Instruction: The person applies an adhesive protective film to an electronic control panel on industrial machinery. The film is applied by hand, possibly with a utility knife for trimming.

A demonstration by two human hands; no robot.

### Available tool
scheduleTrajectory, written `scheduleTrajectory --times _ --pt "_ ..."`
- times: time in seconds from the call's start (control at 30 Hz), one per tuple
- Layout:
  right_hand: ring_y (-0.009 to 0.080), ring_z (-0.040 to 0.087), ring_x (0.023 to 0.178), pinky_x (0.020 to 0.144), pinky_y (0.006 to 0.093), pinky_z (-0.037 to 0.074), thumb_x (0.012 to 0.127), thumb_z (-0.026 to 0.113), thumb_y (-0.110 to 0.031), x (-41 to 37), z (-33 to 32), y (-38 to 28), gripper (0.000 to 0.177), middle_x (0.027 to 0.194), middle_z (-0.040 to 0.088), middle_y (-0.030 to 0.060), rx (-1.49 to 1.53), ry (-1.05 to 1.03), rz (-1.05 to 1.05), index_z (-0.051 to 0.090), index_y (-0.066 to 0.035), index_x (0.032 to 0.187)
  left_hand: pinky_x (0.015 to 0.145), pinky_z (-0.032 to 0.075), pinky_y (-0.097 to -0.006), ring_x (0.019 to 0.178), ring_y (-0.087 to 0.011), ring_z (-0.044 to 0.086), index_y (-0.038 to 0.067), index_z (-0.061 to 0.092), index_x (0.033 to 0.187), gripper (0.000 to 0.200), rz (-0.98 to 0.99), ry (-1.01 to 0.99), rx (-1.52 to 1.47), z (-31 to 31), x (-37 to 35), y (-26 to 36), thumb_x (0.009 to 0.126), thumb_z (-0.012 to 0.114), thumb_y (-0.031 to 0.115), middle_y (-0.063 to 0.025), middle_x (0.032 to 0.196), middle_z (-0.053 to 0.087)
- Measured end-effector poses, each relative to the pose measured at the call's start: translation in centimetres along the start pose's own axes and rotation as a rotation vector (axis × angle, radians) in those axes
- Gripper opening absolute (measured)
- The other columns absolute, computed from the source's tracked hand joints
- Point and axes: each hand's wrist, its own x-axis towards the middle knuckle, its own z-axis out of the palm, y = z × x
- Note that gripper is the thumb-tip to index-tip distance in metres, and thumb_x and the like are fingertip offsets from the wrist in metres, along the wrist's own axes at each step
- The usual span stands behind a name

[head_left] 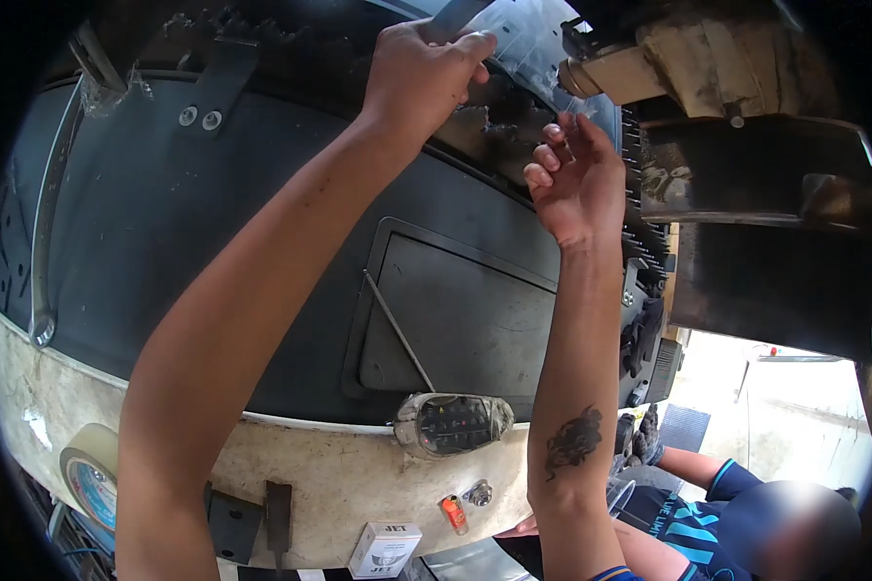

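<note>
My left hand is closed around a dark flat metal piece at the top of the view. To its right, my right hand is raised, palm showing and fingers curled. Its thumb and forefinger come together at the lower edge of a clear plastic sheet; whether they pinch the sheet or some small thing cannot be made out. Beside the plastic sits a brown tape-wrapped machine part. Below both hands spreads a dark metal panel with a rectangular raised section.
A plastic-wrapped remote control, tape roll, orange lighter and white box lie on the pale ledge. A thin rod rests on the panel. A wrench stands left. Another person is at lower right.
</note>
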Motion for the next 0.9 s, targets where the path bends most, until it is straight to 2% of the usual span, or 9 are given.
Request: scheduleTrajectory --times 0.1,0.2,0.7,0.77,0.9 --pt "0.0116 0.037 0.060 0.051 0.0259 0.029 0.088 0.057 -0.018 0.2 -0.2 0.0 0.012 0.074 0.047 0.0002 0.055 0.013 -0.046 0.055 -0.006 0.089 0.051 0.046 -0.0229 0.052 -0.0089 0.058 -0.001 0.068 0.081 0.024 -0.063 0.013 0.022 -0.1 0.2 0.3 0.079 0.069 0.023 -0.0055 0.066 0.066" --pt "0.0113 0.037 0.059 0.050 0.0261 0.029 0.087 0.058 -0.014 0.6 -0.5 0.1 0.009 0.072 0.046 -0.0004 0.042 0.038 -0.085 0.055 -0.006 0.089 0.049 0.041 -0.0188 0.054 -0.0047 0.053 0.005 0.065 0.089 0.022 -0.060 -0.013 0.058 -0.3 0.1 0.4 0.083 0.069 0.025 -0.0021 0.070 0.063" --pt "0.0101 0.039 0.059 0.051 0.0259 0.031 0.086 0.060 -0.012 1.8 -1.3 0.0 0.006 0.071 0.047 -0.0014 -0.045 0.052 -0.120 0.055 -0.008 0.085 0.047 0.039 -0.0184 0.055 -0.0034 0.050 0.007 0.066 0.086 0.016 -0.186 -0.020 0.134 -0.9 0.4 1.4 0.083 0.071 0.021 -0.0006 0.071 0.062" --pt "0.0101 0.039 0.059 0.051 0.0260 0.031 0.086 0.060 -0.012 1.7 -1.2 0.1 0.007 0.071 0.047 -0.0014 -0.050 0.076 -0.127 0.055 -0.008 0.084 0.041 0.037 -0.0216 0.048 -0.0065 0.048 0.007 0.059 0.081 0.017 -0.281 -0.028 0.027 -0.8 0.2 2.5 0.086 0.067 0.021 -0.0015 0.066 0.059" --pt "0.0105 0.039 0.059 0.051 0.0263 0.030 0.086 0.060 -0.012 1.8 -1.2 0.1 0.008 0.070 0.046 -0.0012 -0.053 0.075 -0.129 0.054 -0.008 0.082 0.041 0.036 -0.0219 0.049 -0.0060 0.047 0.006 0.060 0.077 0.015 -0.288 -0.011 0.016 -0.7 0.1 2.6 0.086 0.066 0.016 -0.0010 0.066 0.058"
